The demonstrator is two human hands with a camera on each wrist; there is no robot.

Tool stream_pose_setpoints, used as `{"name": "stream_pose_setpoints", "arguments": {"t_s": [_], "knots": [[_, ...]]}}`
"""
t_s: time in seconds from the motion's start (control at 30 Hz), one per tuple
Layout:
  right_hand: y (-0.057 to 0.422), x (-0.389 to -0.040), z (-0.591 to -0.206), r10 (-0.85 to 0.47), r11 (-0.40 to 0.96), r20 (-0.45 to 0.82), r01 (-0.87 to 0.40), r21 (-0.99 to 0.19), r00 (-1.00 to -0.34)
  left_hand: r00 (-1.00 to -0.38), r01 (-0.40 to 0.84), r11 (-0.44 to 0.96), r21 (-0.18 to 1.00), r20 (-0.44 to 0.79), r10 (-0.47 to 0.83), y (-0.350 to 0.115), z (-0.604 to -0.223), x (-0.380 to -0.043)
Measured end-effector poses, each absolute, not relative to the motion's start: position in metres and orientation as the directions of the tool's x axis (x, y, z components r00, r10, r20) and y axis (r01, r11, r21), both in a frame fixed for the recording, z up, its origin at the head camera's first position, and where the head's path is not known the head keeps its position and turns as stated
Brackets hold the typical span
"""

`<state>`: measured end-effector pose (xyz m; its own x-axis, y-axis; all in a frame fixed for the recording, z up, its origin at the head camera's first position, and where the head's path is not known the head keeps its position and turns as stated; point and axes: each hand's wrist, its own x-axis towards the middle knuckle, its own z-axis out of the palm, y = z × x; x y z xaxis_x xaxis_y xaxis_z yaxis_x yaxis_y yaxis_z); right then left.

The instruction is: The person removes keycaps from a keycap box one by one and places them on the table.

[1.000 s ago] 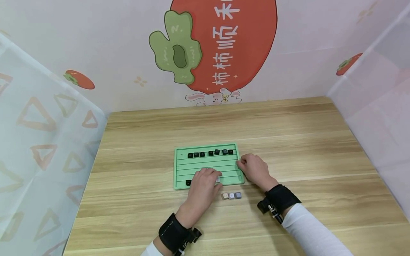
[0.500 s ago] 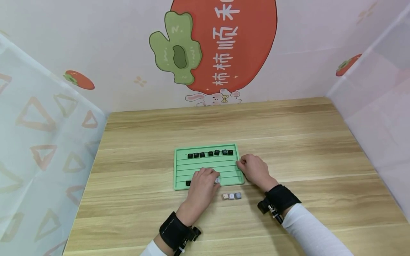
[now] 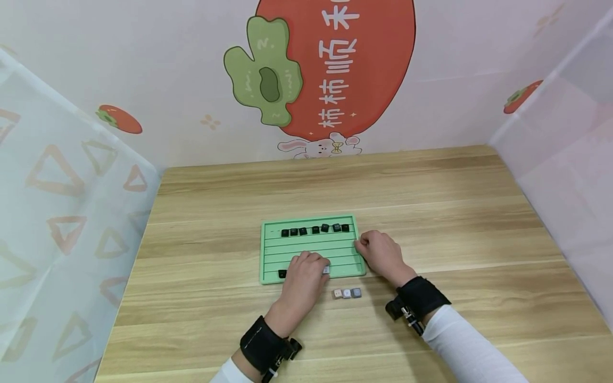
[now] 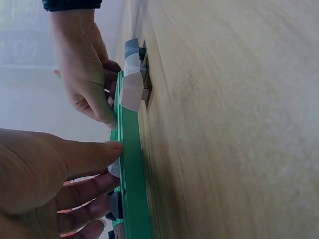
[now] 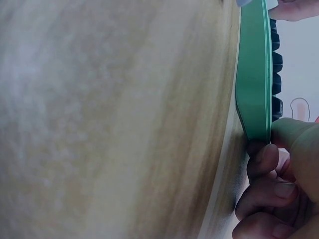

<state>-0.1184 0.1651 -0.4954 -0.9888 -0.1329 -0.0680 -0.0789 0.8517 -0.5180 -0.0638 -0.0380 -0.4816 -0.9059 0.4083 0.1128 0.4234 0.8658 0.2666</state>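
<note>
A green ridged tray (image 3: 311, 249) lies on the wooden table. My left hand (image 3: 304, 279) is over its near side, pinching a whitish keycap (image 3: 326, 270) between thumb and fingers; the left wrist view shows this keycap (image 4: 114, 168) low at the tray's near edge. A black keycap (image 3: 282, 274) sits left of that hand, whose fingers hide part of the row. At the tray's right edge, my right hand (image 3: 380, 255) grips the rim; in the right wrist view its thumb is above and a curled finger (image 5: 263, 158) below the green wall (image 5: 254, 74).
Several black keycaps (image 3: 303, 231) stand in a row along the tray's far side. In front of the tray, on the table, are a beige keycap (image 3: 338, 293), a white keycap (image 3: 347, 293) and a grey keycap (image 3: 356, 292). A printed backdrop (image 3: 191, 80) rises behind the table.
My left thumb and fingers have shifted very slightly around the whitish keycap at the tray's near side. The right hand stays on the tray's edge.
</note>
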Motion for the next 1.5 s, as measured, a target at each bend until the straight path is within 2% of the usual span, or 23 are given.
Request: {"name": "stream_pose_setpoints", "arguments": {"t_s": [0.77, 1.07, 1.5], "knots": [[0.1648, -0.1188, -0.4957, -0.134, 0.857, -0.086, -0.072, -0.51, -0.987, -0.903, 0.428, 0.875, 0.227, 0.142, 0.405, -0.0379, -0.4791, -0.0643], [0.1648, -0.119, -0.4946, -0.137, 0.862, -0.094, -0.072, -0.501, -0.986, -0.904, 0.425, 0.869, 0.255, 0.169, 0.393, -0.0404, -0.4768, -0.0624], [0.1649, -0.1192, -0.4955, -0.125, 0.859, -0.095, -0.06, -0.508, -0.988, -0.909, 0.417, 0.866, 0.278, 0.14, 0.393, -0.0418, -0.4719, -0.0588]]}}
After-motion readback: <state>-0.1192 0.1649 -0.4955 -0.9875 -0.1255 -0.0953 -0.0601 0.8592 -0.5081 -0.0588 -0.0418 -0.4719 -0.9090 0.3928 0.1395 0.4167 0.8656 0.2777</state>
